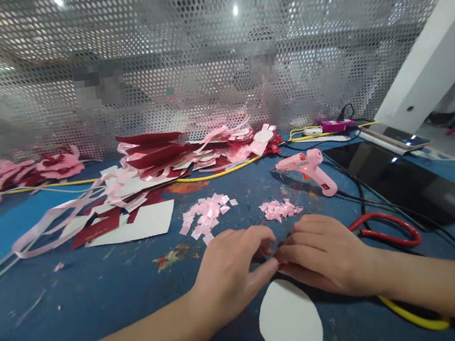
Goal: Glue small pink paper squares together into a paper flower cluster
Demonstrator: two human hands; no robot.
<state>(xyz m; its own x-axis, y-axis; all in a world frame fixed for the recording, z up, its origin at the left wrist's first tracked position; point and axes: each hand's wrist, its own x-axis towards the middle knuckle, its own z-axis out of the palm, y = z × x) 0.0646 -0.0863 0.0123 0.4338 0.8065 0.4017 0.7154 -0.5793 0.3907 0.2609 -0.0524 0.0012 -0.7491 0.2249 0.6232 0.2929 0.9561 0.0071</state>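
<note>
My left hand (238,271) and my right hand (326,252) meet at the fingertips above the blue table. The left fingers curl towards the thumb, and the right fingers are pressed together against the left thumb tip. Whatever may be pinched between them is hidden. Just below them lies a white rounded paper piece (289,320). Beyond the left hand is a loose heap of pink ribbon squares (208,214). A smaller pile of folded pink ribbon pieces (279,209) lies beyond the right hand.
A pink glue gun (310,168) lies behind the right hand, its cord trailing right past a red looped handle (388,231). A dark glass panel (415,180) is at right. Ribbons and paper sheets (135,226) lie back left, before a perforated metal screen (181,60).
</note>
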